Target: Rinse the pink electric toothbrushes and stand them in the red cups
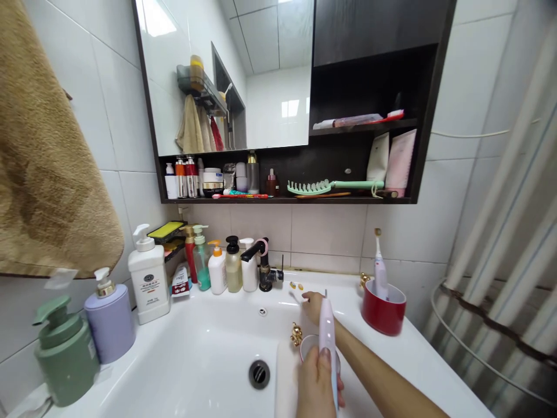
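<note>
My left hand (317, 380) is wrapped round a pale pink electric toothbrush handle (326, 328), held upright with its bare metal shaft pointing up. Beyond it, my right hand (312, 306) reaches to the back ledge of the sink, its fingers closed at the stem of a white toothbrush head (296, 296); the fingertips are small and partly hidden. Yellowish bristles (300, 287) show at the far end, close together. Partly behind my left hand stands a cup (308, 343) with a gold bear-shaped handle (296, 335).
A red cup (383, 313) holding another electric toothbrush (380, 270) stands on the right ledge. The black faucet (265, 267) and several pump bottles (234, 267) line the back. More pump bottles, one green (67, 360), stand left. A mirror cabinet (287, 200) overhangs the basin (209, 360).
</note>
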### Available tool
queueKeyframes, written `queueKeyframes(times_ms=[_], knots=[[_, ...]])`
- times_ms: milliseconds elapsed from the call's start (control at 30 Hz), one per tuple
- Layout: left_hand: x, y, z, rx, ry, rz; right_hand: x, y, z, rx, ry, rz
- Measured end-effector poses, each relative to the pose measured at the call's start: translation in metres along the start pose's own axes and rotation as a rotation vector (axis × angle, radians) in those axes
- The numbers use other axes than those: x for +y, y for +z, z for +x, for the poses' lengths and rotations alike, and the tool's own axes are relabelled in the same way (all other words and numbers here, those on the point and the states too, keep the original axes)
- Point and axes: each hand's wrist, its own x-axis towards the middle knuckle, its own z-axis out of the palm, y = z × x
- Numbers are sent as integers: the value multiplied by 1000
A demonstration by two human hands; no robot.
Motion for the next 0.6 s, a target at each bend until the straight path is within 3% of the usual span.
queueKeyframes(times_ms=[133, 300, 600], knots=[[-9, 7, -6, -39, 12, 147, -17, -44, -39, 14, 97, 117], [-22, 16, -18, -173, 11, 269, -38, -86, -76, 140, 254, 495], [-26, 18, -20, -186, -18, 251, -51, -96, -87, 67, 208, 433]])
